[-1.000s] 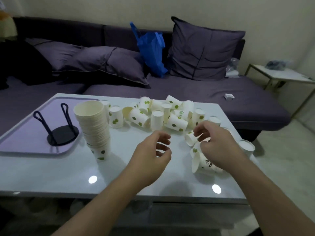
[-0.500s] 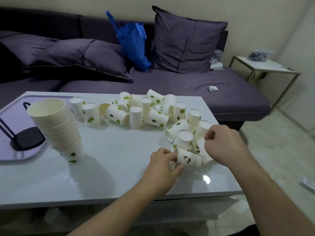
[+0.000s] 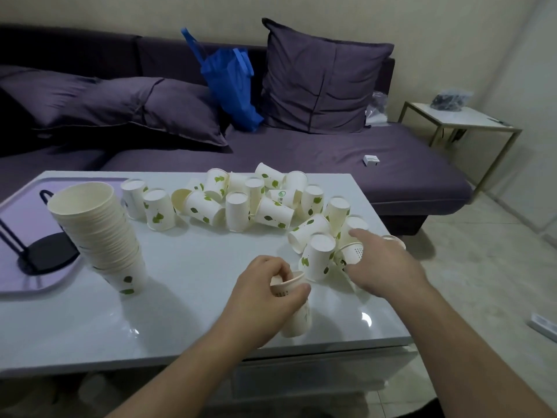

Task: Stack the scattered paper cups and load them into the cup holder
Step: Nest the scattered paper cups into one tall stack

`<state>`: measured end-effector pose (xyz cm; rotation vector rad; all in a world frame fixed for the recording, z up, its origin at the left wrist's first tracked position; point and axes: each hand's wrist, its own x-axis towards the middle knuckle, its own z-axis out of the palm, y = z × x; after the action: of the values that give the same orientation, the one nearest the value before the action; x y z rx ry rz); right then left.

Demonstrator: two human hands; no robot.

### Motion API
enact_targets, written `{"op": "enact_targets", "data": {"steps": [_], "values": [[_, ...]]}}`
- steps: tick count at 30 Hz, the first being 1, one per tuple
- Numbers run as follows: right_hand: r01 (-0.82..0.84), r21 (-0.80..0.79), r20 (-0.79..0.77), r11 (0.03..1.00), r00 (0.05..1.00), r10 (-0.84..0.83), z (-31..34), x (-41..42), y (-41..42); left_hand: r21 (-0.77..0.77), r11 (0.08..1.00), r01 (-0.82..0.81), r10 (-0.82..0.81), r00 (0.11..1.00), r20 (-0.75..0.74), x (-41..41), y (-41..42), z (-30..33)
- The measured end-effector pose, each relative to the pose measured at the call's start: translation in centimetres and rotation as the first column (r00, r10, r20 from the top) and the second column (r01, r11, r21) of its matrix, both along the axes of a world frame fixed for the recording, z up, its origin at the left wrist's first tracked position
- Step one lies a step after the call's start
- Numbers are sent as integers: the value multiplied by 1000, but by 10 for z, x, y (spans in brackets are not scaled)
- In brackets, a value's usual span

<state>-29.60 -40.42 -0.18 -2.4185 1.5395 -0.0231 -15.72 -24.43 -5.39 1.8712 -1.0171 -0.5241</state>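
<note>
Several white paper cups with green leaf prints [image 3: 271, 203] lie scattered across the far and right part of the pale table [image 3: 180, 297]. A tall tilted stack of nested cups [image 3: 99, 233] stands at the left. The black wire cup holder [image 3: 45, 251] sits on a lilac tray [image 3: 27, 291] behind the stack, with no cups in it. My left hand [image 3: 265, 300] grips one cup [image 3: 297, 315] upright near the table's front. My right hand [image 3: 382, 267] reaches over the right-hand cups, index finger stretched out, touching a cup lying on its side [image 3: 351, 256].
A dark purple sofa with cushions and a blue bag [image 3: 232, 82] runs behind the table. A small side table [image 3: 458, 122] stands at the far right. The table's right edge is close to my right hand, with tiled floor beyond.
My left hand has lifted the cup it was pinching and now holds it upright nearer the front edge. My right hand has opened and moved onto the cups at the right.
</note>
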Motion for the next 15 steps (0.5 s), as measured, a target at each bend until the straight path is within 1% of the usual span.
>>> {"op": "enact_targets", "data": {"steps": [3,6,9,11,12,14,15], "values": [[3,54,-50,999,999,0,-7,0,-2,30,1000,-6,7,1000,-26,-1,7,3],[-4,70,-41,998,999,7,-11,-1,-3,45,999,-16,19,997,-68,1,12,7],[9,39,-27,999,1000,-8,-12,-7,-4,81,997,-14,24,992,-125,3,16,9],[19,-32,-98,999,995,-22,-12,-11,-2,98,995,-2,19,985,-169,5,18,9],[17,-43,-146,999,989,-23,-13,-13,-1,96,995,0,18,982,-190,6,20,9],[3,14,-216,1000,976,1,-17,-15,3,97,995,2,19,977,-211,8,22,10],[-5,59,-225,998,974,18,-19,-14,5,100,995,3,18,977,-213,9,23,11]]}}
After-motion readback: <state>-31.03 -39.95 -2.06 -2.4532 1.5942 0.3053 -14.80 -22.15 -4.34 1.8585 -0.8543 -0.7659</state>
